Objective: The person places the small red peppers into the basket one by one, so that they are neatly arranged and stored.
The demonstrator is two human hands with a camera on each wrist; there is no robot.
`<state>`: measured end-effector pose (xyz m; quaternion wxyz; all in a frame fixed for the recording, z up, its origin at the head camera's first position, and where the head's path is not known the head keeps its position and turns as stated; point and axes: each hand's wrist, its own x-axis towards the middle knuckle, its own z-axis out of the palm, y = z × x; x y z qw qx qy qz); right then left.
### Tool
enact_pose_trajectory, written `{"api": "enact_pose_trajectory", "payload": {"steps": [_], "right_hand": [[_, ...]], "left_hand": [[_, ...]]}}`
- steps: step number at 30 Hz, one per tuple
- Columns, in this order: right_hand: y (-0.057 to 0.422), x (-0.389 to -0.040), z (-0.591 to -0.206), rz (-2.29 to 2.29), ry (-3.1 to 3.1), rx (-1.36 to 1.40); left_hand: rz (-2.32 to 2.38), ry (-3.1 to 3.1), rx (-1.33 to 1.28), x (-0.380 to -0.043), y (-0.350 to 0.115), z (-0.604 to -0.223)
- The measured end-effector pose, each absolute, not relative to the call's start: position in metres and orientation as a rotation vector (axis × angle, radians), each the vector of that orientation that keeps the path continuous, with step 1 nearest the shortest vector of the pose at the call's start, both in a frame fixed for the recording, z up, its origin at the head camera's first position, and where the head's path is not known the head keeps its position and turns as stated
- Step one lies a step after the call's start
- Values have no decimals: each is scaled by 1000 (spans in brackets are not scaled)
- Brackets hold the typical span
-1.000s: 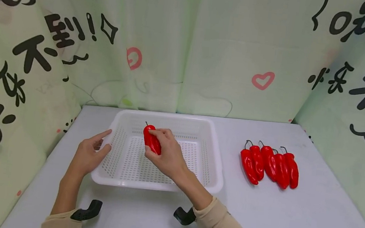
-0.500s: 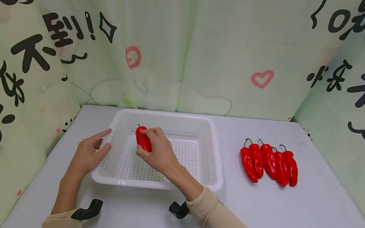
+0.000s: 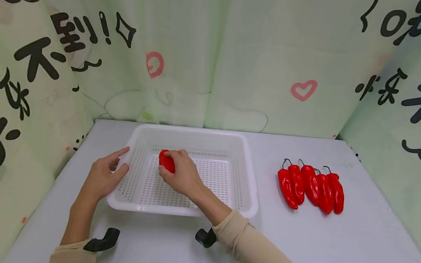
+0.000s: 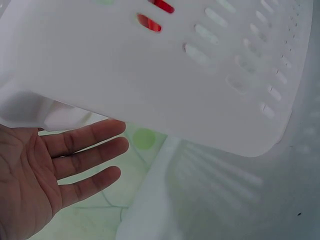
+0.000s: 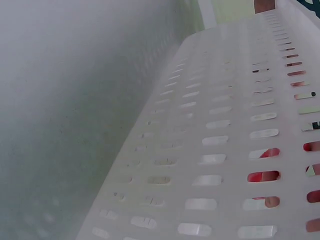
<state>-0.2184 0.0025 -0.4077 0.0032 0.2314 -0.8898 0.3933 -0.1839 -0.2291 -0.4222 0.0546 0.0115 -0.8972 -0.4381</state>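
A white perforated plastic basket point(image 3: 188, 213) stands on the table. My left hand point(image 3: 101, 178) rests at its left rim, with thumb and index finger touching the edge. In the left wrist view, the other fingers point(image 4: 90, 157) of this hand lie fairly straight below the rim. Low inside the basket, left of its middle, my right hand point(image 3: 183, 174) grips a red pepper point(image 3: 165, 160), whose lower part the hand covers. Through the slots in the right wrist view, red bits of the pepper point(image 5: 257, 177) show; whether it touches the basket floor I cannot tell.
Several glossy red peppers point(image 3: 310, 185) with dark curved stems lie side by side to the right of the basket. A printed pale green curtain point(image 3: 259, 58) surrounds the white table point(image 3: 357, 255) at back and sides. Dark wrist-camera mounts point(image 3: 104, 240) stick out by the forearms.
My right hand has carried the pepper left and then lower into the basket; less of the pepper shows now. The left hand has stayed at the rim.
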Motion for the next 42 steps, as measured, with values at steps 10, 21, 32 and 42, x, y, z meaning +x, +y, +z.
{"api": "enact_pose_trajectory", "payload": {"steps": [10, 21, 32, 42], "right_hand": [[1, -216, -407, 1253, -2808, 757], [2, -215, -406, 1198, -2812, 750], [16, -214, -401, 1222, -2735, 709], [24, -208, -400, 1205, -2625, 744]], "left_hand": [[-1318, -2716, 52, -183, -228, -424], [-1309, -2722, 65, -182, -229, -424], [-1319, -2714, 71, -181, -227, -424], [-1335, -2712, 74, -180, -228, -423]]}}
